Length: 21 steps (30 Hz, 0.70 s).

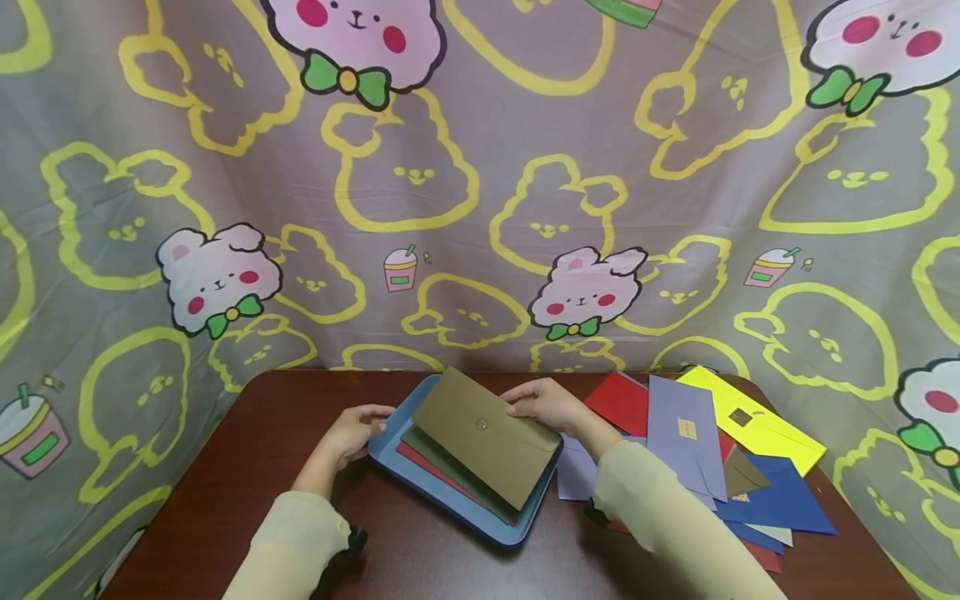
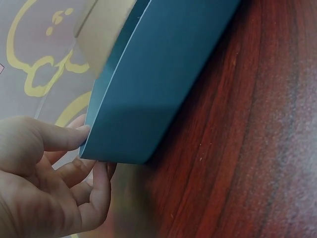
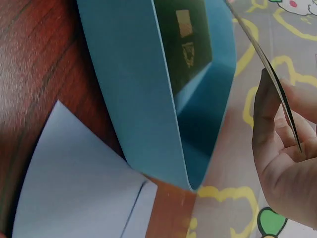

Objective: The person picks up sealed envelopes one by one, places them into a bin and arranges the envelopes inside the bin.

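My left hand point(image 1: 356, 432) pinches the rim of a blue tray point(image 1: 384, 454) at its left corner; in the left wrist view the thumb lies on the edge with fingers curled beneath. My right hand point(image 1: 551, 404) grips a brown envelope point(image 1: 480, 442) by its upper right edge. That envelope slants over the tray, and the right wrist view shows it raised above the rim. Inside the tray lie a dark green envelope point(image 1: 457, 467) and a red envelope point(image 1: 435, 471), both partly hidden by the brown one.
To the right is a loose pile with a lavender envelope point(image 1: 682, 442), a yellow envelope point(image 1: 757, 421), a blue envelope point(image 1: 787, 496) and a red one point(image 1: 621, 402). The dark wooden table point(image 1: 262, 442) ends at a patterned cloth point(image 1: 465, 250) behind.
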Each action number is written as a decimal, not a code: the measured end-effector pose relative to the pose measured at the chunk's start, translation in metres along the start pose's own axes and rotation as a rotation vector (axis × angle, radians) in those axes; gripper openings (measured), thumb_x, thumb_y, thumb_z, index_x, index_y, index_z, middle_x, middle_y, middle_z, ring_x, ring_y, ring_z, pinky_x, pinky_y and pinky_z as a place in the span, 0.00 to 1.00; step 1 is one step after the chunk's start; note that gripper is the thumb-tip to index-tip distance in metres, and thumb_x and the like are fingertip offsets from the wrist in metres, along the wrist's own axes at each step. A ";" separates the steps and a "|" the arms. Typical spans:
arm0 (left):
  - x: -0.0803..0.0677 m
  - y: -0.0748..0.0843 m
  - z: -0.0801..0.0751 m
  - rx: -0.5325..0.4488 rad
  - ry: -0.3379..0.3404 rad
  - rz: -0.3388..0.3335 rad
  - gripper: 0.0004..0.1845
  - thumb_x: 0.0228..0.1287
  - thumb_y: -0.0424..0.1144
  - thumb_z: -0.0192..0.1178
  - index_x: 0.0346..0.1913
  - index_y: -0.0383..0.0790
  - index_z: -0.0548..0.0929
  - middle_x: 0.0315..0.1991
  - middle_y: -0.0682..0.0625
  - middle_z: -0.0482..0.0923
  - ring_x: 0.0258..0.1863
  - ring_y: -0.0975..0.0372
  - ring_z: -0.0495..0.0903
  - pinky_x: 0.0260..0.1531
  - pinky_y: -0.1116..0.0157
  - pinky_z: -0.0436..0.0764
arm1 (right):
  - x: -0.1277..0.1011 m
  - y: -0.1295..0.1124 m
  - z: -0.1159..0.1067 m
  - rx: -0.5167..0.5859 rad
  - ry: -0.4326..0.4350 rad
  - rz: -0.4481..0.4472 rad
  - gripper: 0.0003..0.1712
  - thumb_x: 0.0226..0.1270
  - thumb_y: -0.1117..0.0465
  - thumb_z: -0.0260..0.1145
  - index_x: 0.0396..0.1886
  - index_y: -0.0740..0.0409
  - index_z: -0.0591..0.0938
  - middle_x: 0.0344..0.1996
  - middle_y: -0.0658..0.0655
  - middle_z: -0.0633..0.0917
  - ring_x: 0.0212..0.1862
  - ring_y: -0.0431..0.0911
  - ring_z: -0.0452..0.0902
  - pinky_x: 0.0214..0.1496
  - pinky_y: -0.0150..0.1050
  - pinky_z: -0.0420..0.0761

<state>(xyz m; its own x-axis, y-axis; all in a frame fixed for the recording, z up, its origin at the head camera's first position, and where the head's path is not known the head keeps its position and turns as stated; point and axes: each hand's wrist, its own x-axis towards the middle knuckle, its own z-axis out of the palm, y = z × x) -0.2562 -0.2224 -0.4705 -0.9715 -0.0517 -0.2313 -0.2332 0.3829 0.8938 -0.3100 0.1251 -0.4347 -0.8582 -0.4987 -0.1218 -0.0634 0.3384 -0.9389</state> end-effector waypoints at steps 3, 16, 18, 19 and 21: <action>-0.001 0.001 0.000 -0.007 0.000 -0.001 0.18 0.75 0.27 0.54 0.64 0.30 0.78 0.55 0.37 0.82 0.49 0.53 0.81 0.49 0.46 0.80 | 0.004 0.001 0.006 -0.059 0.006 0.011 0.17 0.71 0.67 0.67 0.56 0.69 0.85 0.40 0.58 0.90 0.34 0.41 0.82 0.37 0.38 0.82; 0.000 0.000 0.001 -0.018 0.014 0.005 0.18 0.74 0.26 0.54 0.63 0.29 0.80 0.52 0.39 0.83 0.44 0.57 0.81 0.41 0.56 0.82 | 0.005 0.008 0.020 -0.280 0.001 -0.055 0.12 0.70 0.69 0.68 0.51 0.66 0.88 0.43 0.58 0.88 0.38 0.43 0.82 0.42 0.41 0.82; 0.000 0.000 0.000 -0.009 0.012 0.008 0.18 0.74 0.27 0.55 0.63 0.30 0.80 0.51 0.40 0.84 0.43 0.58 0.81 0.39 0.57 0.82 | 0.004 0.007 0.021 -0.322 0.003 -0.066 0.12 0.69 0.69 0.68 0.51 0.66 0.88 0.44 0.59 0.89 0.38 0.44 0.83 0.42 0.41 0.83; 0.000 0.000 0.000 -0.009 0.013 0.007 0.18 0.74 0.27 0.55 0.63 0.30 0.80 0.51 0.40 0.84 0.43 0.58 0.81 0.39 0.57 0.82 | 0.004 0.006 0.022 -0.343 0.002 -0.070 0.13 0.69 0.69 0.68 0.51 0.66 0.88 0.45 0.60 0.89 0.39 0.44 0.83 0.42 0.42 0.83; 0.000 0.000 -0.001 -0.010 0.012 0.000 0.18 0.74 0.27 0.55 0.63 0.30 0.80 0.51 0.40 0.83 0.43 0.58 0.81 0.40 0.56 0.82 | 0.003 0.003 0.023 -0.380 -0.002 -0.076 0.13 0.69 0.69 0.68 0.51 0.66 0.88 0.46 0.60 0.89 0.40 0.44 0.84 0.42 0.42 0.84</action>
<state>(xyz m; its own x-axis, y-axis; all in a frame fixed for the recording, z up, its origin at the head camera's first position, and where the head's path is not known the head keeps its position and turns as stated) -0.2560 -0.2229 -0.4701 -0.9720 -0.0623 -0.2266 -0.2333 0.3737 0.8977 -0.3013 0.1060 -0.4458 -0.8429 -0.5350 -0.0569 -0.3114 0.5714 -0.7593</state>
